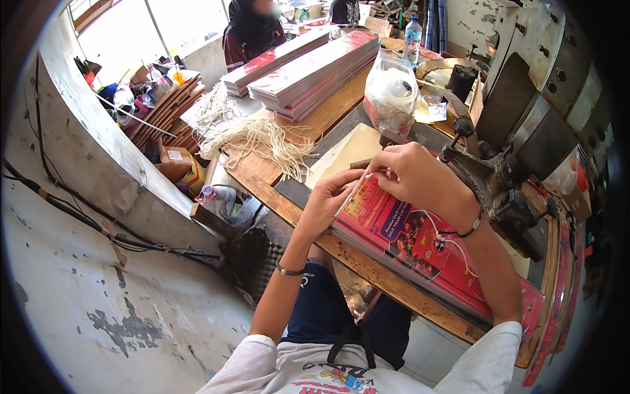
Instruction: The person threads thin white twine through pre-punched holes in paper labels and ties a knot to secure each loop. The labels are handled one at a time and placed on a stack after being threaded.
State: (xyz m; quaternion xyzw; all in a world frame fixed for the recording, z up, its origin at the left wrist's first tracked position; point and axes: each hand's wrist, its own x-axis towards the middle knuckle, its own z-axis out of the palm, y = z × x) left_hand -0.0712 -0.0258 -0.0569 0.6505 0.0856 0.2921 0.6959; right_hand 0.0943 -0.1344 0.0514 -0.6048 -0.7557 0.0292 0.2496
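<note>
A stack of long red printed cards point(459, 275) lies along the near edge of the wooden bench in front of me. My left hand point(328, 201) is closed on the left end of the top card, thumb and fingers at its corner. Just right of it, my right hand point(410, 172) pinches at the card's upper edge, where a bit of white string shows between the fingertips. A looped white string point(438, 235) trails over the card below my right wrist. The exact hold of the right fingertips is partly hidden.
Loose white strings point(268, 143) lie across the bench, near tall stacks of cards point(315, 77). A filled plastic bag point(392, 92) and a water bottle point(412, 41) stand farther back. At right is a metal machine point(495, 171). A person point(252, 33) is beyond the bench.
</note>
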